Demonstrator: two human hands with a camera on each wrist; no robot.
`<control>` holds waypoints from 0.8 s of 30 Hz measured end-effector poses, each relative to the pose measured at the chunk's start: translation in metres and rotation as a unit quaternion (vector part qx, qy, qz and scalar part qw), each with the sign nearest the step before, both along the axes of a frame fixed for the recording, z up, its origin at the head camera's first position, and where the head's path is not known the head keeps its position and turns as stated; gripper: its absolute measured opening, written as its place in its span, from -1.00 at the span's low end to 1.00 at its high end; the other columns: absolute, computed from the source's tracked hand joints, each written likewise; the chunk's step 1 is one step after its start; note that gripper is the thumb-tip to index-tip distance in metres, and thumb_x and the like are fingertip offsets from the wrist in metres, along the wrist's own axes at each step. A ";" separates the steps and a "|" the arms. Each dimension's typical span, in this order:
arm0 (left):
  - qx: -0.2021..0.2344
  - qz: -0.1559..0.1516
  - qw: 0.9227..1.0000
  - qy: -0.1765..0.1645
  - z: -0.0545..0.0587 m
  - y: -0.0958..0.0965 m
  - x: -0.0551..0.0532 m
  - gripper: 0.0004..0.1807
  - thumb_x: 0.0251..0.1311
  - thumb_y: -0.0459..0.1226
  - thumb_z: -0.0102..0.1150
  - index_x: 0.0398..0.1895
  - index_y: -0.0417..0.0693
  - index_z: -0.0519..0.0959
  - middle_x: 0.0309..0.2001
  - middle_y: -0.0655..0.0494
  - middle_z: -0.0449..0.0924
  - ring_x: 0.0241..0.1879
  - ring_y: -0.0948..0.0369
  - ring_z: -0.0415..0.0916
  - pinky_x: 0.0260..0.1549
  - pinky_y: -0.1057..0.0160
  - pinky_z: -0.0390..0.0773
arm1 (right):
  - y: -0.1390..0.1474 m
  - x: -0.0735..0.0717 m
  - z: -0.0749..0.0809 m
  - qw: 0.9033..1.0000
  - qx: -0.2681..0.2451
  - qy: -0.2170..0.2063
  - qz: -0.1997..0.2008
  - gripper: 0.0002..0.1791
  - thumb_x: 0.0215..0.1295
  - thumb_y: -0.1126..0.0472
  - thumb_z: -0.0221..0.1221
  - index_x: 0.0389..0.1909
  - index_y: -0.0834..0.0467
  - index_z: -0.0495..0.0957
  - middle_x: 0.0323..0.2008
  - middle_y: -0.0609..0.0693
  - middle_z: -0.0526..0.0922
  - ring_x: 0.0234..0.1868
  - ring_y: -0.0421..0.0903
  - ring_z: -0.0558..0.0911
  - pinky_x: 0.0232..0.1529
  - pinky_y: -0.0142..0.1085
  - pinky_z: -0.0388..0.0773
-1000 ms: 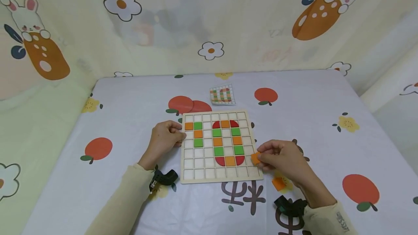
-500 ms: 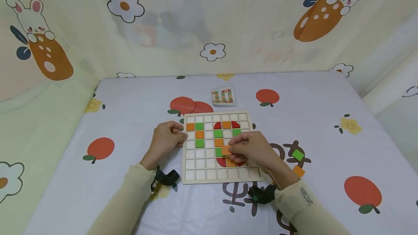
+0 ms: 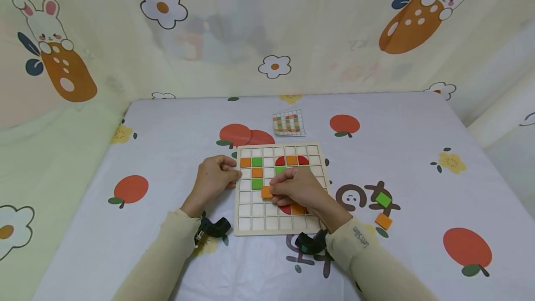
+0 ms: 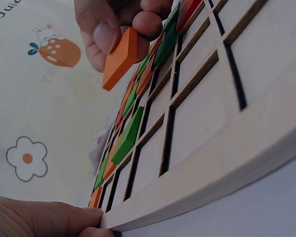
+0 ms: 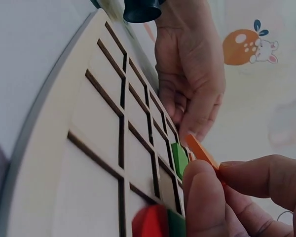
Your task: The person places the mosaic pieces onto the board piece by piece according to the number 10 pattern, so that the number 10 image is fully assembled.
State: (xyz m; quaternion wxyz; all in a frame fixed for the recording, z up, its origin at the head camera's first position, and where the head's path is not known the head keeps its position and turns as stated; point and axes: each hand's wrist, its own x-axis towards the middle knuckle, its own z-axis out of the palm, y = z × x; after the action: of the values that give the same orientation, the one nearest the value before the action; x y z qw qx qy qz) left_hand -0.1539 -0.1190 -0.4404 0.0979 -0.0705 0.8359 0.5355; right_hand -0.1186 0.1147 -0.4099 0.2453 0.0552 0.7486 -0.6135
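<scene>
A square wooden grid board (image 3: 246, 223) lies on the table, with orange, green and red tiles set in some of its cells. My left hand (image 3: 213, 178) holds the board's left edge between thumb and fingers. Over the board, my right hand (image 3: 301, 189) pinches an orange square tile (image 3: 266, 193) between thumb and fingertips. This tile (image 4: 121, 58) is raised and tilted above the grid in the left wrist view. Just beyond it in the head view sits a green tile (image 3: 257, 184) in its cell. My right hand hides part of the ring of tiles on the right.
Behind the board lies a small printed card (image 3: 289, 123) with a coloured grid pattern. To the right, a loose green tile (image 3: 383, 199) and a loose orange tile (image 3: 383, 221) rest on the patterned tablecloth (image 3: 175, 124). A curtain with printed rabbits and flowers hangs behind.
My right hand has carried the orange tile leftward from the board's right edge to the cells left of the tile ring. My left hand stays at the left edge.
</scene>
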 end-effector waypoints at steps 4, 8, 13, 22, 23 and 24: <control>-0.006 0.000 1.000 -0.002 0.000 0.000 0.000 -0.75 0.17 -0.36 0.47 -0.11 -0.21 0.67 -0.41 -0.02 0.59 -0.56 0.20 0.59 -0.49 0.32 0.71 | -0.007 -0.002 -0.002 1.000 -0.004 -0.008 -0.001 -0.83 0.31 0.35 0.36 -0.14 0.34 0.67 -0.38 0.15 0.77 -0.52 -0.12 0.74 -0.38 -0.32 0.75; -0.008 0.000 1.000 -0.003 0.001 0.000 0.000 -0.76 0.18 -0.35 0.47 -0.11 -0.21 0.66 -0.41 -0.02 0.60 -0.56 0.20 0.60 -0.49 0.33 0.71 | -0.013 -0.003 -0.004 1.000 -0.003 -0.006 0.002 -0.86 0.31 0.35 0.37 -0.17 0.33 0.68 -0.40 0.14 0.77 -0.53 -0.12 0.74 -0.41 -0.33 0.75; -0.001 0.001 1.000 0.000 0.001 0.000 0.000 -0.76 0.17 -0.36 0.46 -0.12 -0.22 0.66 -0.40 -0.01 0.61 -0.57 0.21 0.60 -0.49 0.33 0.71 | -0.017 -0.003 -0.004 1.000 0.000 0.003 0.011 -0.88 0.31 0.37 0.36 -0.18 0.32 0.68 -0.41 0.13 0.76 -0.53 -0.12 0.74 -0.41 -0.32 0.75; 0.001 -0.001 1.000 0.003 0.001 0.000 0.000 -0.75 0.16 -0.36 0.45 -0.11 -0.22 0.67 -0.41 0.00 0.63 -0.57 0.21 0.60 -0.49 0.33 0.71 | -0.022 -0.003 -0.003 1.000 0.020 0.010 0.021 -0.91 0.33 0.36 0.35 -0.21 0.30 0.68 -0.43 0.12 0.75 -0.55 -0.12 0.71 -0.42 -0.30 0.75; 0.002 -0.002 1.000 0.004 0.001 0.000 0.000 -0.75 0.16 -0.37 0.45 -0.11 -0.23 0.67 -0.41 0.00 0.64 -0.57 0.22 0.60 -0.49 0.33 0.71 | -0.023 -0.003 -0.003 1.000 0.021 0.011 0.021 -0.91 0.32 0.36 0.35 -0.22 0.30 0.68 -0.43 0.12 0.75 -0.55 -0.12 0.71 -0.43 -0.31 0.75; 0.003 -0.002 1.000 0.004 0.001 0.000 0.000 -0.75 0.15 -0.37 0.45 -0.12 -0.23 0.67 -0.41 0.00 0.64 -0.57 0.22 0.60 -0.48 0.33 0.71 | -0.023 -0.002 -0.003 0.999 0.023 0.012 0.021 -0.91 0.32 0.36 0.35 -0.22 0.30 0.68 -0.43 0.11 0.75 -0.55 -0.12 0.71 -0.43 -0.31 0.75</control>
State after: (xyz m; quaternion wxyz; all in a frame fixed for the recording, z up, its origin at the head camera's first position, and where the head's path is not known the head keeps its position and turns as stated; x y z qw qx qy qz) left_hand -0.1539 -0.1192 -0.4392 0.0960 -0.0661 0.8348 0.5381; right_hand -0.1210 0.0919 -0.4130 0.2481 0.0377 0.7663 -0.5915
